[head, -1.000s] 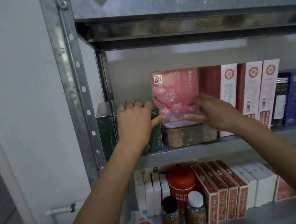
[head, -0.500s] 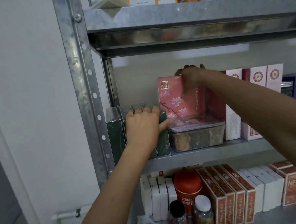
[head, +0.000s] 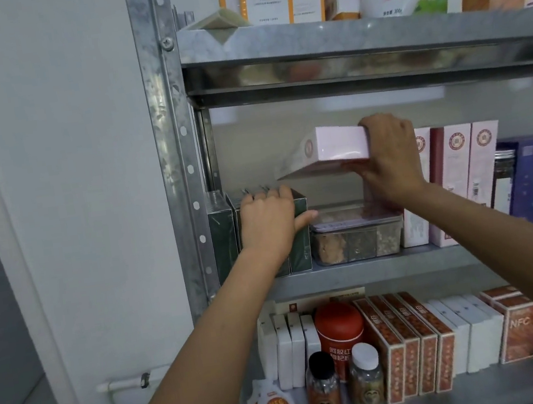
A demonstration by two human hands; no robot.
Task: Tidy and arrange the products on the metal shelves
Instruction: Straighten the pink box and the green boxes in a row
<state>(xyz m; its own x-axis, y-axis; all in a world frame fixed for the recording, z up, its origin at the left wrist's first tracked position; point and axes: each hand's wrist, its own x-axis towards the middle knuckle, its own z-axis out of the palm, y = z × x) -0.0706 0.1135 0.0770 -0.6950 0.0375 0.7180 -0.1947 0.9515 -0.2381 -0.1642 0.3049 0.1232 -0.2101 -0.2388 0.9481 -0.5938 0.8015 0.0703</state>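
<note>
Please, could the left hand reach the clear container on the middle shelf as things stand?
Probably yes: the left hand rests on the green boxes beside the clear container; its front is unobstructed, the pink box held above.

The pink box [head: 332, 149] is held in the air above the middle shelf [head: 369, 271] — tilted, its left end lower, gripped at its right end by the right hand [head: 391, 158]. Under it sits a clear lidded container [head: 355, 241] of brown and grey contents. Left of that stand dark green boxes [head: 222, 234], upright in a row — the left hand [head: 267, 222] rests on their fronts. To the right, tall pink-and-maroon boxes [head: 459, 183] stand upright.
</note>
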